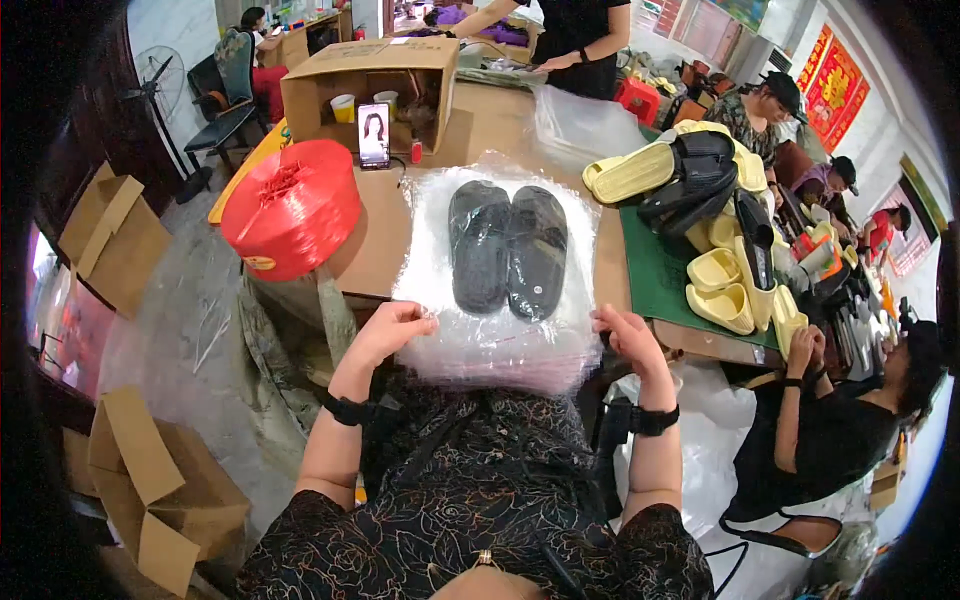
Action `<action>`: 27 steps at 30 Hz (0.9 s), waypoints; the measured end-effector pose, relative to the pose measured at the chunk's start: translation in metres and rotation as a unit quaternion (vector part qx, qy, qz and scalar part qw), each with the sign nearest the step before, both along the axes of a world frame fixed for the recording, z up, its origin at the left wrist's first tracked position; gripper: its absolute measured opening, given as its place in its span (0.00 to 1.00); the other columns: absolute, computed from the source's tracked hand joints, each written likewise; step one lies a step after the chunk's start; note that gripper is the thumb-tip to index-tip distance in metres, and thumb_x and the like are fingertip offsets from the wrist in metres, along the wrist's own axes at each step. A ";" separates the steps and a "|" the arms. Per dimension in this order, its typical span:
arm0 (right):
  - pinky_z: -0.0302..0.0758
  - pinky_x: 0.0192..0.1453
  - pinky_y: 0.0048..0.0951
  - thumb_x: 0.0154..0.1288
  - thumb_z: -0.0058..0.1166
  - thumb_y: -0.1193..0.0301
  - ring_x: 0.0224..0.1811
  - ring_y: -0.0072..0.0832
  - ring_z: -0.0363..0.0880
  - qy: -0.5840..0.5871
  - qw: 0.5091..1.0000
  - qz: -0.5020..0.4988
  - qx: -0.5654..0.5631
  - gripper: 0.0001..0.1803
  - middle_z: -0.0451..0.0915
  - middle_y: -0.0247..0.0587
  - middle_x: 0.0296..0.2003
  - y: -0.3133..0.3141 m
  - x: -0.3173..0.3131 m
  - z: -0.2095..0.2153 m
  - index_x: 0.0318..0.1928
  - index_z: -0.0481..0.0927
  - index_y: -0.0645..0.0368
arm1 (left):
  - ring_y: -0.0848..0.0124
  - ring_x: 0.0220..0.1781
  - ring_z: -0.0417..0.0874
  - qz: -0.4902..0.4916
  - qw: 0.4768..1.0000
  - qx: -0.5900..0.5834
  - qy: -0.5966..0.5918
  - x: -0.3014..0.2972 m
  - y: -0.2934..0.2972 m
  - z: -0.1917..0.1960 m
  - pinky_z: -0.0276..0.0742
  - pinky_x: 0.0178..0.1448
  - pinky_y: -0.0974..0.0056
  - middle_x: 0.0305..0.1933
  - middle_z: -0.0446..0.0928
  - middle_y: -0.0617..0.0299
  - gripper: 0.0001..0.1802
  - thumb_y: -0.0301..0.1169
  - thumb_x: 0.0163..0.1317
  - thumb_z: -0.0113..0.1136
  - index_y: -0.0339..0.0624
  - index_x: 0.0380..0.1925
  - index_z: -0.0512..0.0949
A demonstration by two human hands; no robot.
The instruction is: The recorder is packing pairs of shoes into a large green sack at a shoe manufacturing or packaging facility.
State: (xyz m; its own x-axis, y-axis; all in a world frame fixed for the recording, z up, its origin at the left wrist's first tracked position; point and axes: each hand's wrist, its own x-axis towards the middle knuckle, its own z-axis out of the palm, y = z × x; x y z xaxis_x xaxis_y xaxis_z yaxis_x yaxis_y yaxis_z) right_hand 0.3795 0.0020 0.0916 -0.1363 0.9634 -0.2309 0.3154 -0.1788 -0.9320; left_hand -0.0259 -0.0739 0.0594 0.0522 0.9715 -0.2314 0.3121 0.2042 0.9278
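Observation:
A pair of black slippers lies side by side under clear, shiny film, apparently inside a plastic bag. Beneath them is a thick stack of clear bags, its layered edges hanging toward me at the table's front. My left hand is closed, thumb and fingers pinching the bag's near left edge. On the opposite side, my right hand has its fingers curled in a pinch at the near right edge. The slippers sit between and beyond my hands, touched by neither.
A big red twine roll stands left of the bags. Behind it are an open carton and a propped phone. Yellow slippers and black ones pile on a green mat at right. Co-workers sit or stand around the table.

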 end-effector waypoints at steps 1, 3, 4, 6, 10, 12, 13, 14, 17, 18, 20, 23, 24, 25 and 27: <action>0.66 0.32 0.21 0.69 0.56 0.58 0.27 0.16 0.69 -0.066 0.995 0.068 -0.041 0.17 0.79 0.26 0.27 0.005 -0.003 0.000 0.37 0.85 0.60 | 0.82 0.21 0.66 0.005 1.000 0.016 -0.016 -0.001 -0.001 -0.002 0.63 0.26 0.73 0.26 0.78 0.71 0.15 0.41 0.61 0.66 0.39 0.34 0.83; 0.72 0.41 0.23 0.67 0.59 0.62 0.33 0.20 0.76 -0.055 0.992 0.107 -0.026 0.15 0.83 0.31 0.33 0.007 -0.008 -0.001 0.40 0.86 0.62 | 0.82 0.21 0.66 0.011 0.999 0.029 -0.029 -0.005 -0.002 -0.004 0.62 0.25 0.73 0.27 0.79 0.69 0.13 0.37 0.60 0.66 0.38 0.34 0.82; 0.73 0.44 0.23 0.66 0.60 0.64 0.36 0.20 0.77 -0.008 0.993 0.114 -0.012 0.14 0.84 0.33 0.35 0.017 0.001 -0.018 0.41 0.86 0.63 | 0.82 0.20 0.66 0.009 0.998 0.028 -0.049 -0.006 -0.001 -0.003 0.62 0.25 0.73 0.27 0.79 0.69 0.12 0.36 0.61 0.66 0.38 0.35 0.82; 0.74 0.43 0.20 0.64 0.62 0.69 0.37 0.19 0.79 0.012 0.995 0.099 -0.007 0.13 0.85 0.35 0.38 0.023 0.008 -0.023 0.45 0.85 0.64 | 0.82 0.20 0.66 0.007 0.997 0.025 -0.067 -0.009 -0.001 -0.001 0.62 0.24 0.73 0.28 0.79 0.69 0.11 0.35 0.62 0.65 0.38 0.37 0.82; 0.71 0.34 0.16 0.65 0.62 0.69 0.38 0.15 0.81 0.054 0.992 0.110 -0.015 0.14 0.85 0.36 0.37 0.022 0.004 -0.008 0.46 0.83 0.65 | 0.81 0.22 0.75 0.036 0.997 0.009 -0.064 -0.011 -0.001 0.004 0.68 0.25 0.72 0.32 0.81 0.67 0.09 0.29 0.63 0.63 0.36 0.39 0.81; 0.72 0.35 0.17 0.65 0.61 0.69 0.38 0.16 0.81 0.063 0.996 0.060 -0.015 0.13 0.85 0.36 0.37 0.017 -0.002 -0.004 0.46 0.83 0.65 | 0.78 0.27 0.80 0.078 0.988 0.078 -0.105 -0.004 0.002 0.004 0.73 0.31 0.72 0.33 0.81 0.67 0.07 0.26 0.64 0.60 0.35 0.39 0.80; 0.73 0.36 0.17 0.66 0.61 0.70 0.37 0.18 0.82 0.073 0.997 0.010 -0.014 0.13 0.85 0.35 0.36 0.014 -0.006 0.000 0.47 0.82 0.65 | 0.78 0.27 0.80 0.078 0.988 0.078 -0.105 0.001 0.004 0.003 0.73 0.31 0.72 0.33 0.81 0.67 0.07 0.26 0.64 0.60 0.35 0.39 0.80; 0.74 0.40 0.18 0.66 0.59 0.72 0.39 0.19 0.82 0.128 0.991 0.016 0.032 0.12 0.84 0.36 0.38 0.019 -0.004 -0.012 0.47 0.81 0.65 | 0.77 0.32 0.80 0.096 0.978 0.154 -0.106 0.006 0.006 0.002 0.75 0.37 0.72 0.34 0.81 0.66 0.06 0.25 0.65 0.59 0.35 0.40 0.78; 0.74 0.44 0.17 0.65 0.59 0.74 0.42 0.19 0.81 0.196 0.966 -0.019 0.167 0.10 0.83 0.36 0.39 0.018 -0.014 -0.018 0.45 0.81 0.65 | 0.75 0.45 0.80 0.097 0.951 0.282 -0.086 0.011 0.008 0.000 0.75 0.51 0.70 0.43 0.79 0.60 0.03 0.20 0.65 0.56 0.35 0.38 0.75; 0.74 0.48 0.18 0.64 0.57 0.77 0.45 0.19 0.79 0.219 0.959 -0.027 0.176 0.12 0.82 0.37 0.41 0.016 -0.017 -0.018 0.47 0.79 0.67 | 0.74 0.47 0.80 0.095 0.930 0.348 -0.070 0.013 0.007 -0.003 0.75 0.51 0.69 0.46 0.77 0.58 0.03 0.18 0.64 0.56 0.34 0.36 0.75; 0.75 0.48 0.20 0.64 0.57 0.77 0.42 0.20 0.79 0.274 0.945 -0.051 0.172 0.12 0.81 0.36 0.40 0.013 -0.023 -0.027 0.47 0.77 0.67 | 0.66 0.52 0.80 0.083 0.906 0.413 -0.041 0.024 -0.001 0.003 0.75 0.56 0.64 0.51 0.72 0.55 0.05 0.15 0.62 0.54 0.34 0.35 0.73; 0.69 0.37 0.20 0.62 0.61 0.76 0.32 0.17 0.73 0.413 0.896 -0.142 0.077 0.11 0.75 0.30 0.33 -0.015 -0.070 0.001 0.42 0.75 0.63 | 0.64 0.55 0.79 0.083 0.897 0.433 -0.030 0.031 -0.011 -0.015 0.74 0.59 0.64 0.52 0.71 0.55 0.06 0.17 0.60 0.57 0.34 0.36 0.72; 0.68 0.36 0.20 0.62 0.61 0.77 0.32 0.17 0.73 0.439 0.883 -0.161 0.045 0.11 0.75 0.29 0.32 -0.015 -0.069 -0.005 0.43 0.75 0.62 | 0.64 0.57 0.77 0.066 0.908 0.408 -0.070 0.039 -0.015 -0.014 0.71 0.63 0.62 0.54 0.70 0.56 0.09 0.17 0.58 0.59 0.36 0.37 0.71; 0.68 0.35 0.20 0.61 0.61 0.78 0.32 0.17 0.74 0.465 0.867 -0.176 0.010 0.11 0.75 0.29 0.32 -0.013 -0.070 -0.017 0.43 0.75 0.61 | 0.64 0.57 0.77 0.067 0.907 0.409 -0.070 0.046 -0.016 -0.017 0.71 0.63 0.62 0.54 0.70 0.56 0.09 0.17 0.58 0.59 0.36 0.37 0.71; 0.68 0.35 0.20 0.61 0.61 0.79 0.31 0.17 0.74 0.450 0.880 -0.150 -0.002 0.11 0.75 0.28 0.31 -0.006 -0.065 -0.034 0.43 0.75 0.60 | 0.65 0.60 0.75 0.071 0.887 0.363 -0.275 0.058 -0.016 -0.026 0.67 0.67 0.60 0.55 0.69 0.59 0.12 0.17 0.56 0.60 0.39 0.39 0.73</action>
State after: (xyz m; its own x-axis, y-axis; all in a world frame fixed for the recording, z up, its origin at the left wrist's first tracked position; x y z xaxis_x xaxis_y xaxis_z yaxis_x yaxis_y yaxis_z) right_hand 0.3143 -0.0043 0.0575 -0.0054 0.9866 -0.1630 -0.6119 -0.1321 -0.7798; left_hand 0.0320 -0.0895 0.0329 -0.1713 0.8601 0.4806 -0.2107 -0.5085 0.8349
